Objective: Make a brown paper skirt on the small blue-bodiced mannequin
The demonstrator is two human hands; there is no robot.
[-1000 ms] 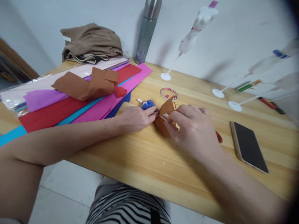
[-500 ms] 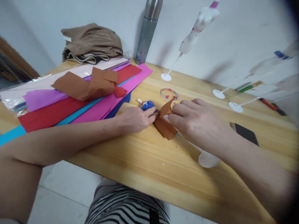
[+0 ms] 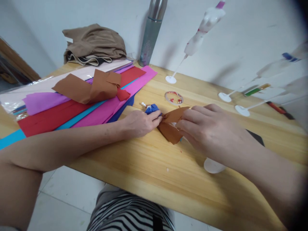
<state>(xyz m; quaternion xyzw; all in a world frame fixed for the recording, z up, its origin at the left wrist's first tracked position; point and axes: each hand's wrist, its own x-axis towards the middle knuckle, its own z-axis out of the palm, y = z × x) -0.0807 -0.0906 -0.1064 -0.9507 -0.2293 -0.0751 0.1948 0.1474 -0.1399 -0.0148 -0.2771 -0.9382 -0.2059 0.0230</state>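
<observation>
Left hand (image 3: 142, 124) grip closed on blue-topped figure (image 3: 153, 109), low over bench (image 3: 134, 166). Right hand (image 3: 207, 130) grip pinching brown sheet (image 3: 172, 133) at figure's right. 1 clear ring (image 3: 174, 104) just far.

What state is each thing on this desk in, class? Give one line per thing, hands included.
Blue-topped figure: lying down
Brown paper on the figure: flared out
Left hand: closed on the figure
Right hand: pinching the brown paper
Bottle: upright
Phone: screen dark, partly hidden
Patterned ring: lying flat
Brown cloth: bunched up
White form beside the bottle: standing
</observation>
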